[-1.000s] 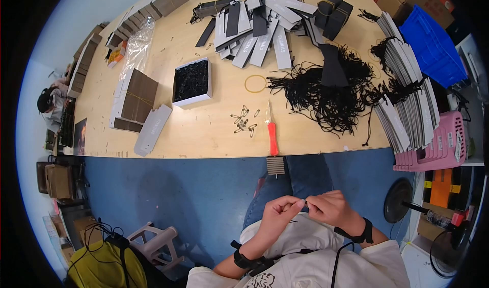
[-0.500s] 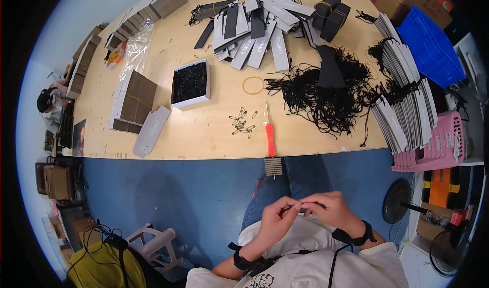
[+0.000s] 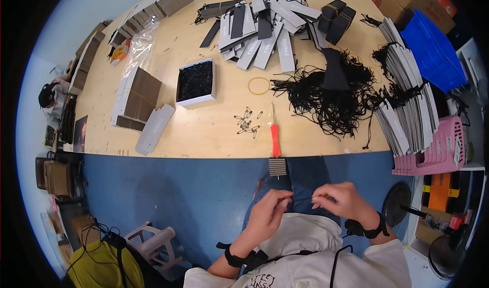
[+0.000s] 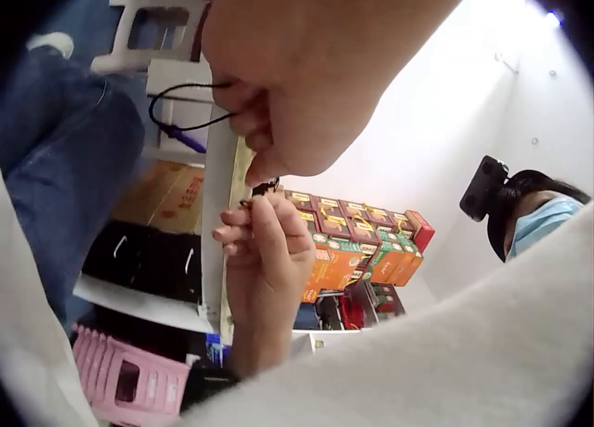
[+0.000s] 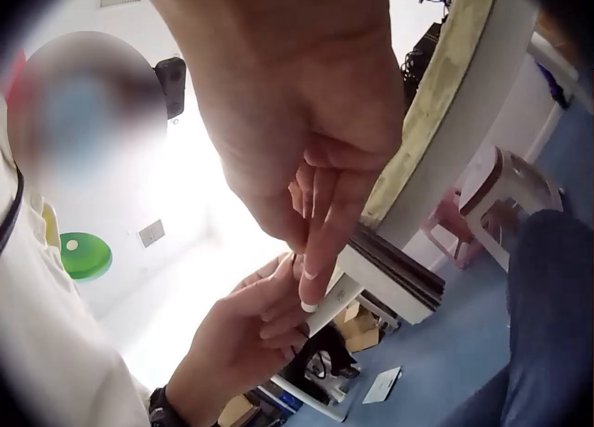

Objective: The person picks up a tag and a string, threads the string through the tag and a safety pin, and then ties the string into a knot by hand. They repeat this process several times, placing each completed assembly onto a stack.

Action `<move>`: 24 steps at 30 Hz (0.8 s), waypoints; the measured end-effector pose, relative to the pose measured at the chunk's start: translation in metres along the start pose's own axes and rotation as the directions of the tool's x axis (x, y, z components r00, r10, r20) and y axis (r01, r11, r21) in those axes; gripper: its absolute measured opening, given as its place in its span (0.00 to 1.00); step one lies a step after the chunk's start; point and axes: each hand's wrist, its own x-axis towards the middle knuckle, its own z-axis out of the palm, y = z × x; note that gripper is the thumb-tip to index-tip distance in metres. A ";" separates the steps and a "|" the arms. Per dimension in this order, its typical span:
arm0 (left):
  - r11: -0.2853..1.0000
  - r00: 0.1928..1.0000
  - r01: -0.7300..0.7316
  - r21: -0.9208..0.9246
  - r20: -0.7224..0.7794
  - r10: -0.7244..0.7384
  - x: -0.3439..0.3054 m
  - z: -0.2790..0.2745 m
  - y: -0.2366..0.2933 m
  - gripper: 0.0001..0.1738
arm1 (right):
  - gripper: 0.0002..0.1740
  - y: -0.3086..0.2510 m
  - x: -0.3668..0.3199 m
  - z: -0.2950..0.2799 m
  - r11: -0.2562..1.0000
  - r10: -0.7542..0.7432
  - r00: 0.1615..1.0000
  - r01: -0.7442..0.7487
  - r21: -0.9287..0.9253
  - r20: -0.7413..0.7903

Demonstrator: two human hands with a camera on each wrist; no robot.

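Note:
In the head view both hands are raised above the lap, in front of the table edge. My left hand (image 3: 266, 212) has its fingers bent toward the thumb and grips a black cord (image 4: 190, 85), whose loop hangs out beside that hand in the left wrist view. My right hand (image 3: 342, 201) faces it across a gap in the head view, thumb and fingers curled together. The wrist views show the fingertips of both hands close together, the right thumb and forefinger pinching at a small dark part of the cord. Fingers hide most of that part.
On the table (image 3: 214, 145) lie safety pins (image 3: 247, 122), a red-handled tool (image 3: 275, 140), a white box (image 3: 196, 102) of small black pieces, a pile of black cords (image 3: 326, 104) and printed tags (image 3: 262, 48). Tag stacks (image 3: 405, 94) stand at right by a pink basket (image 3: 433, 148).
My hands were together at the fingertips in the earlier head frames. They have now drawn apart, the left going left and the right going right. Things on the table stay put.

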 end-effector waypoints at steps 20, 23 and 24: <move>0.783 0.766 -0.429 0.450 -0.278 0.579 0.035 -0.002 -0.024 0.19 | 0.04 0.018 0.011 -0.015 0.988 0.154 0.932 -0.144 0.056 -0.327; 0.752 0.757 -0.424 0.505 -0.258 0.600 0.035 -0.002 -0.026 0.20 | 0.03 0.021 0.009 -0.015 0.991 0.134 0.936 -0.131 0.032 -0.324; 0.761 0.749 -0.433 0.484 -0.276 0.602 0.032 -0.003 -0.031 0.19 | 0.03 0.022 0.009 -0.016 0.993 0.113 0.941 -0.118 0.005 -0.318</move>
